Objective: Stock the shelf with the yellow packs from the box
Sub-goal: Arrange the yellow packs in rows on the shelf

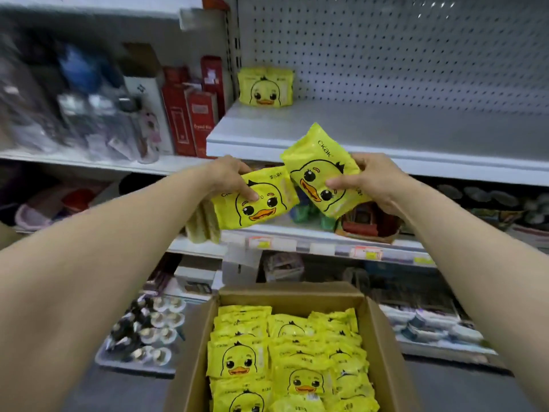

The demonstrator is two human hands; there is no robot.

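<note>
My left hand grips a yellow duck-face pack by its upper left corner, held level in front of the shelf edge. My right hand grips a second yellow pack, tilted with its top leaning left, and the two packs touch at their inner edges. One yellow pack stands upright at the back left of the white shelf, against the pegboard. Below me an open cardboard box holds several more yellow packs in rows.
Red cartons and bottles fill the neighbouring shelf bay to the left. A lower shelf with price tags carries green and red goods behind the packs. Trays of small items sit on the bottom shelf left of the box.
</note>
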